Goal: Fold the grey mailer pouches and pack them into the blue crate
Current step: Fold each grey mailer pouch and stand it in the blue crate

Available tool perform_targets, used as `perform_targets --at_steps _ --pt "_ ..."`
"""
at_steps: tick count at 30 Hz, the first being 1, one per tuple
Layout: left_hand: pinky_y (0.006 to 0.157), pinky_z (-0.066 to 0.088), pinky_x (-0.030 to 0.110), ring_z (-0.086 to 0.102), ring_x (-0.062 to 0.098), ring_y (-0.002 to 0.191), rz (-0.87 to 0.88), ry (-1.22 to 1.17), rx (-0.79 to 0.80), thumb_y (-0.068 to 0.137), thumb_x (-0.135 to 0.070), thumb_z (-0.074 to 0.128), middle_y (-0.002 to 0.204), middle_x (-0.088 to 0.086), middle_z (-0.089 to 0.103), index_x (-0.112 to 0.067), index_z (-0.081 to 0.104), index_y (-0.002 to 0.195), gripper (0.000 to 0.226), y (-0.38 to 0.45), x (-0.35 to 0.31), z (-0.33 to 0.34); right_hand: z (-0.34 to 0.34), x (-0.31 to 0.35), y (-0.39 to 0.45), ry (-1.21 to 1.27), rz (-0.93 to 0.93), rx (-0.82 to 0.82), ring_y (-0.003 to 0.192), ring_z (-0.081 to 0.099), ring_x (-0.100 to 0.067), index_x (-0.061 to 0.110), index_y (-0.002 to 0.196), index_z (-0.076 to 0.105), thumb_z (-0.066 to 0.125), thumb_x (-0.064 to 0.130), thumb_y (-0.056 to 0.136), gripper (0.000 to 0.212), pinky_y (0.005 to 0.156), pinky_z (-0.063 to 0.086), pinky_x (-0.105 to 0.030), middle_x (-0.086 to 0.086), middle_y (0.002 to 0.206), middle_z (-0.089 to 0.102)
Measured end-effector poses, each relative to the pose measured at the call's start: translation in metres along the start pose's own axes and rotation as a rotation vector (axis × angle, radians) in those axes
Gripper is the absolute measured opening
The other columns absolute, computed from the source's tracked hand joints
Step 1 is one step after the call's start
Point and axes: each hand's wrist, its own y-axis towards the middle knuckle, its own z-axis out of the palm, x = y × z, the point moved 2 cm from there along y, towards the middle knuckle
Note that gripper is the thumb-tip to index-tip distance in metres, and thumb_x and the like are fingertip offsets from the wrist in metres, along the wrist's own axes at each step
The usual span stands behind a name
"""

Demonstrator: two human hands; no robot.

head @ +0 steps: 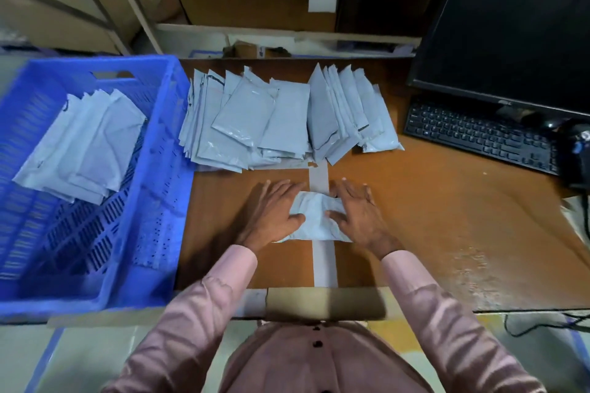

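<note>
1. Grey mailer pouches appear in three places, listed here from left to right: in the crate, in the supply spread, and under the hands.
2. Blue crate point(153, 150): stands at the left edge of the table point(447, 217). Several folded pouches point(86, 143) lie overlapped inside it, against its far left part.
3. Unfolded pouches point(255, 121): a fanned spread lies flat on the table just right of the crate. A second group point(348, 115) sits beside it, further right, overlapping like tiles.
4. Left hand point(274, 210): fingers straight and spread, palm down, pressing the left end of the pouch being worked point(314, 217). The grip is flat and open, not curled round it.
5. Worked pouch: lies crumpled on the table at centre front, across a pale tape strip point(322, 262), between both hands.
6. Right hand point(357, 210): fingers straight, palm down, pressing the right end of the same pouch; grip likewise flat and open.
7. Keyboard point(479, 137) and dark monitor point(510, 25): stand at the right rear of the table, well apart from the pouches.
</note>
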Motion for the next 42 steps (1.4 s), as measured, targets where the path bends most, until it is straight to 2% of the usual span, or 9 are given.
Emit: perform_targets --at_steps 4,7,9,12,18,22,25,29,42 --pt "0.11 0.032 0.031 0.05 0.021 0.128 0.036 -0.021 -0.07 0.076 -0.035 0.075 0.133 -0.003 0.059 -0.028 0.06 0.138 0.064 -0.004 -0.011 -0.032 -0.023 0.017 -0.004 -0.067 -0.043 -0.115 0.135 0.055 -0.02 0.027 0.122 0.057 0.072 0.034 0.094 0.033 0.127 0.017 -0.049 0.004 0.134 0.063" --pt "0.096 0.04 0.029 0.053 0.019 0.111 0.09 -0.085 -0.26 0.07 -0.025 0.078 0.109 -0.006 0.062 -0.027 0.069 0.105 0.036 -0.013 -0.015 -0.043 -0.031 0.023 -0.011 -0.108 -0.044 -0.354 0.098 0.068 -0.021 0.028 0.107 0.063 0.082 0.021 0.08 0.034 0.103 0.046 -0.04 0.008 0.106 0.07" --pt "0.098 0.042 0.03 0.053 0.02 0.107 0.143 -0.069 -0.358 0.068 -0.017 0.08 0.105 -0.006 0.062 -0.025 0.066 0.096 0.033 -0.02 -0.014 -0.034 -0.026 0.026 -0.018 -0.112 -0.047 -0.424 0.09 0.069 -0.024 0.024 0.104 0.066 0.079 0.005 0.068 0.043 0.088 0.052 -0.037 0.007 0.101 0.07" --pt "0.106 0.045 0.037 0.052 0.017 0.113 0.163 -0.055 -0.286 0.066 -0.015 0.077 0.115 -0.007 0.06 -0.026 0.06 0.098 0.038 -0.035 -0.009 -0.005 -0.001 0.025 -0.03 -0.115 -0.064 -0.338 0.096 0.068 -0.027 0.021 0.108 0.068 0.075 0.0 0.062 0.051 0.088 0.055 -0.04 0.002 0.106 0.07" --pt "0.09 0.051 0.029 0.048 0.011 0.129 0.089 -0.225 -0.227 0.081 -0.039 0.054 0.137 -0.009 0.052 -0.027 0.061 0.11 0.032 -0.054 -0.004 0.02 0.025 0.01 -0.049 0.051 -0.043 -0.223 0.119 0.056 -0.023 0.022 0.117 0.064 0.051 0.032 0.075 0.045 0.104 0.047 -0.041 0.001 0.125 0.061" --pt "0.122 0.032 0.034 0.039 0.016 0.145 -0.013 -0.172 -0.308 0.106 -0.04 0.037 0.155 0.0 0.049 -0.02 0.052 0.146 0.048 -0.029 -0.006 0.032 0.036 0.008 -0.026 0.021 -0.028 -0.352 0.134 0.049 -0.029 0.014 0.139 0.056 0.046 0.032 0.104 0.04 0.116 0.036 -0.046 -0.01 0.142 0.055" --pt "0.128 0.022 0.044 0.024 0.017 0.155 -0.042 -0.073 -0.236 0.11 -0.044 0.025 0.166 0.0 0.035 -0.018 0.036 0.159 0.057 -0.017 -0.006 0.043 0.05 0.006 -0.011 -0.005 -0.028 -0.27 0.158 0.02 -0.021 0.016 0.158 0.036 0.035 0.04 0.111 0.053 0.128 0.017 -0.05 -0.004 0.165 0.036" --pt "0.129 0.015 0.043 0.013 0.015 0.159 -0.032 0.003 -0.2 0.11 -0.042 0.021 0.171 -0.003 0.022 -0.023 0.023 0.164 0.057 -0.012 -0.004 0.05 0.058 0.002 -0.005 -0.035 -0.012 -0.212 0.16 0.004 -0.013 0.02 0.164 0.025 0.026 0.043 0.111 0.057 0.129 0.009 -0.048 0.003 0.171 0.024" --pt "0.128 0.016 0.044 0.008 0.013 0.16 -0.054 0.055 -0.177 0.11 -0.04 0.022 0.173 -0.002 0.013 -0.018 0.02 0.165 0.06 -0.005 -0.002 0.053 0.058 0.002 0.001 -0.055 0.005 -0.204 0.16 0.006 -0.013 0.019 0.164 0.024 0.032 0.04 0.11 0.059 0.129 0.001 -0.042 0.005 0.171 0.019"
